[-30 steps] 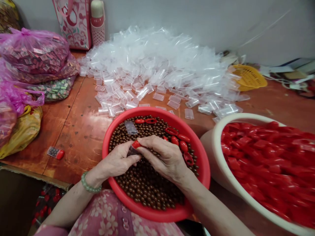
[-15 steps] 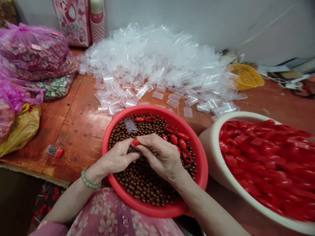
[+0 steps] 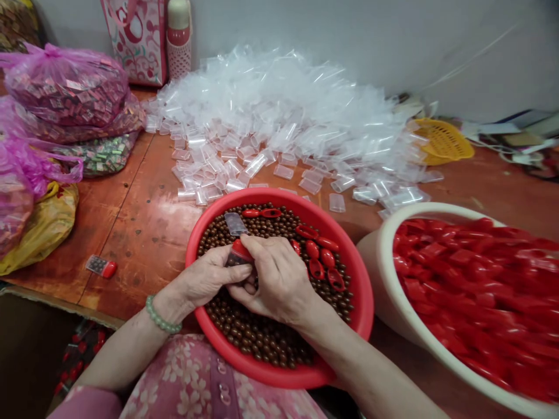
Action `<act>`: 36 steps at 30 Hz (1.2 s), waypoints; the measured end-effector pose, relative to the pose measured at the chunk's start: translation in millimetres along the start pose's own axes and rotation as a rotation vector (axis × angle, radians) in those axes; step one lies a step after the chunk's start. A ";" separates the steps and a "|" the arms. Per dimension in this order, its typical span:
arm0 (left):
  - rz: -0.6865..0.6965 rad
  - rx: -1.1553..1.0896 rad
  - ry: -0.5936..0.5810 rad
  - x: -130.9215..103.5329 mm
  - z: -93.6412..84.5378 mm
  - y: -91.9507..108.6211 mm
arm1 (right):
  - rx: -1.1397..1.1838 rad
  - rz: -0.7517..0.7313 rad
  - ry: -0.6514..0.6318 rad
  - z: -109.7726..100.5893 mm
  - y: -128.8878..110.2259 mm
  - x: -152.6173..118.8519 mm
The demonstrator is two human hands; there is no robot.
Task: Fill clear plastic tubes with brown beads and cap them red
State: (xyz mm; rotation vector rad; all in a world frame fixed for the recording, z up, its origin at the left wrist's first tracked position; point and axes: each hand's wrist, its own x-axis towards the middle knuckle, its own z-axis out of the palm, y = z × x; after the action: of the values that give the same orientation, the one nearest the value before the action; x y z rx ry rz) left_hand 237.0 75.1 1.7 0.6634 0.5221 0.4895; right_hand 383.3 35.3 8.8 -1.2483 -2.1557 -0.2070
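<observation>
My left hand (image 3: pixel 203 279) is closed around a small clear plastic container with a red cap (image 3: pixel 239 251); dark contents show through its wall. My right hand (image 3: pixel 282 279) grips the same container from the other side, its index finger along the cap and its other fingers curled below. Both hands are over a red basin (image 3: pixel 365 314) of shiny brown balls (image 3: pixel 262 340). On the balls lie an empty clear sleeve (image 3: pixel 234 224), just beyond the fingertips, and several loose red caps (image 3: pixel 327 257) to the right. My right fingertips are partly hidden.
A heap of clear sleeves (image 3: pixel 279 99) spreads along the wall. To the right stands a white tub (image 3: pixel 386 250) full of red parts (image 3: pixel 476 291). One capped container (image 3: pixel 101 266) lies left on the table. Filled purple bags (image 3: pixel 65 87), a thermos (image 3: pixel 179 46) and a yellow basket (image 3: pixel 445 139) stand farther back.
My right hand has shifted from pinching the red cap to wrapping lower around the container, and more of the cap now shows. The whole view has moved slightly.
</observation>
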 end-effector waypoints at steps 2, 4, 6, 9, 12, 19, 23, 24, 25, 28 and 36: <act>-0.017 -0.010 -0.023 -0.6 -0.5 -0.1 | -0.038 -0.050 0.016 -0.6 1.5 1.8; -0.033 -0.012 -0.045 -1.9 -1.1 0.2 | -0.049 -0.086 0.036 -1.2 2.3 3.0; -0.041 -0.013 -0.057 -3.4 -1.5 0.8 | -0.046 -0.099 0.051 -1.4 1.8 4.2; -0.036 -0.032 -0.036 -3.4 -1.4 1.6 | -0.034 -0.076 0.049 -1.2 0.2 5.4; -0.050 -0.090 0.031 0.8 -0.2 1.5 | -0.034 -0.070 -0.001 -0.6 0.6 3.4; -0.198 -0.134 0.311 13.9 12.4 -2.6 | 0.022 0.007 -0.141 -2.2 5.8 -8.8; -0.059 -0.108 0.390 18.0 24.2 -4.2 | 0.036 0.009 -0.107 -8.1 8.1 -7.6; -0.043 -0.094 0.411 18.9 27.0 -4.4 | 0.046 -0.007 -0.105 -9.7 9.0 -7.0; -0.038 -0.079 0.433 19.7 29.7 -4.4 | 0.057 -0.026 -0.100 -11.1 10.0 -6.5; -0.040 -0.037 0.483 21.8 36.6 -3.9 | 0.046 -0.078 -0.074 -13.9 13.7 -6.6; -0.092 0.009 0.528 21.2 41.6 -4.2 | -0.020 -0.191 0.025 -8.9 19.4 -12.5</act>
State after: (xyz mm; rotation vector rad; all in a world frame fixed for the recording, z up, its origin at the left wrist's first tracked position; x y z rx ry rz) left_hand 278.9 65.9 20.5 0.5127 1.0479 0.5771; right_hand 407.7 32.9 5.1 -1.0440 -2.2560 -0.3234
